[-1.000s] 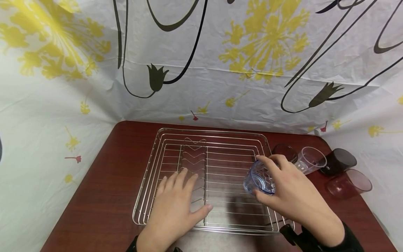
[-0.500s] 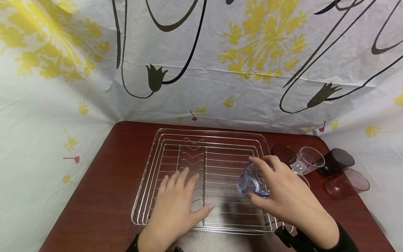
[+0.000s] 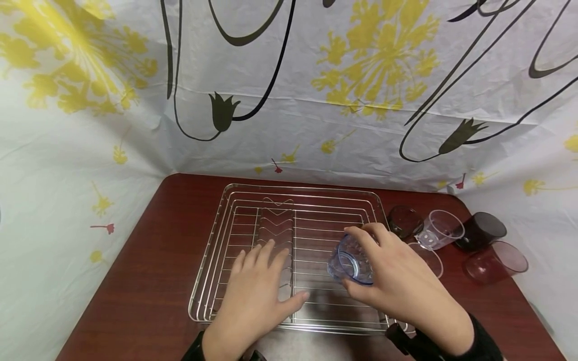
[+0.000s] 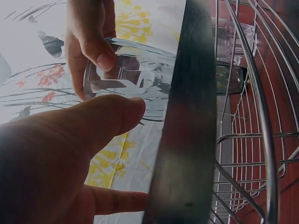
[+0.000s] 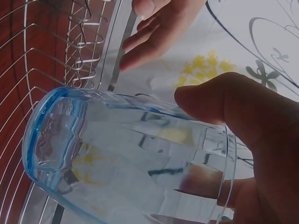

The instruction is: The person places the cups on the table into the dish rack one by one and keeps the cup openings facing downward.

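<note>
A clear, blue-tinted drinking glass (image 3: 347, 263) is in my right hand (image 3: 397, 278), thumb on one side and fingers on the other. It is above the right half of a wire dish rack (image 3: 334, 328). In the right wrist view the glass (image 5: 126, 154) lies tilted, its blue-edged end away from the palm. My left hand (image 3: 255, 301) hovers above the rack's left-middle part, near the zigzag divider (image 3: 277, 220), fingers spread and holding nothing. Seen from the left wrist, the left thumb (image 4: 112, 116) appears in front of the glass, and the two hands are apart.
Several glasses stand or lie right of the rack: a dark one (image 3: 405, 221), a clear one (image 3: 438, 229), a black one (image 3: 482, 230), a reddish one (image 3: 495, 263), and another clear one (image 3: 429, 258) partly behind my right hand. A patterned curtain (image 3: 289, 120) borders the brown table (image 3: 122, 291).
My right hand has carried the blue-tinted glass leftward over the rack, uncovering a clear glass behind it. The left hand has shifted only slightly.
</note>
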`<action>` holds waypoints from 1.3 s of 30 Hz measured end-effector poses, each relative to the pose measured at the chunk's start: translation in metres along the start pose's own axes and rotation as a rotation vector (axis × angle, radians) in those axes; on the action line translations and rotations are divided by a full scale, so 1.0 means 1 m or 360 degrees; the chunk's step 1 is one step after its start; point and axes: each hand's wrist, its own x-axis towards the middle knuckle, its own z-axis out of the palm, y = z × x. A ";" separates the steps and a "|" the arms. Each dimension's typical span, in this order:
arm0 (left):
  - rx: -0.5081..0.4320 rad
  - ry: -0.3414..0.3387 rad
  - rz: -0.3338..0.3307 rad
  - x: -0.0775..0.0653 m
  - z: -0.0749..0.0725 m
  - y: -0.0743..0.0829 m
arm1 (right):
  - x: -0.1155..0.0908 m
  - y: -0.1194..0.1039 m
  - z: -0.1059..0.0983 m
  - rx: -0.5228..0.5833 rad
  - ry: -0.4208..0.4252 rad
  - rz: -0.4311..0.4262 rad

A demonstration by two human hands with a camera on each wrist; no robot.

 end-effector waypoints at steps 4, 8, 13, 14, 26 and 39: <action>-0.0003 -0.0009 0.0004 0.000 0.001 0.000 | 0.001 -0.004 0.000 0.0021 0.0004 -0.0020; 0.0000 -0.0027 0.0018 0.001 0.002 0.001 | 0.002 -0.009 0.001 0.0045 0.0012 -0.0047; 0.0023 -0.0040 0.0023 0.002 0.004 0.002 | 0.004 -0.013 0.003 0.0040 0.0036 -0.0089; 0.0029 -0.0045 0.0023 0.003 0.004 0.002 | 0.004 -0.013 0.003 0.0037 0.0037 -0.0100; 0.0051 -0.0059 0.0064 0.003 0.006 0.003 | 0.004 -0.021 0.005 0.0072 0.0078 -0.0263; 0.0014 -0.0068 0.0072 0.004 0.009 0.003 | 0.005 -0.028 0.010 0.0127 0.0127 -0.0447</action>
